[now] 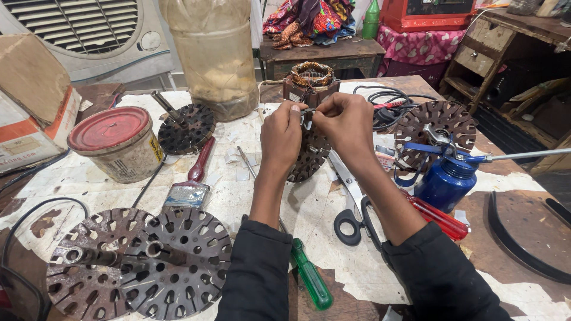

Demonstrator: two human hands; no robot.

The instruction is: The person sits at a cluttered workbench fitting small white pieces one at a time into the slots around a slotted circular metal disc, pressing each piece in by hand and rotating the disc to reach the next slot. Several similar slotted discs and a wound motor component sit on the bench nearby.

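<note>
Both hands meet above the middle of the bench point(333, 238). The left hand point(281, 135) and right hand point(346, 126) each pinch shut on a small metal piece at the top edge of a dark, slotted round metal disc point(309, 156) standing tilted beneath them. Four more such discs lie around: two overlapping at front left point(143, 261), one behind point(185, 128), one at right point(437, 125). Black-handled scissors point(354, 205), a green-handled screwdriver point(309, 276) and a blue oil can point(446, 181) crowd close by.

A repair workshop: motor plates point(178, 267), a wound stator point(311, 80), screwdrivers point(309, 278), scissors point(352, 205) and an oil can point(446, 178) crowd the worn counter point(369, 279).
</note>
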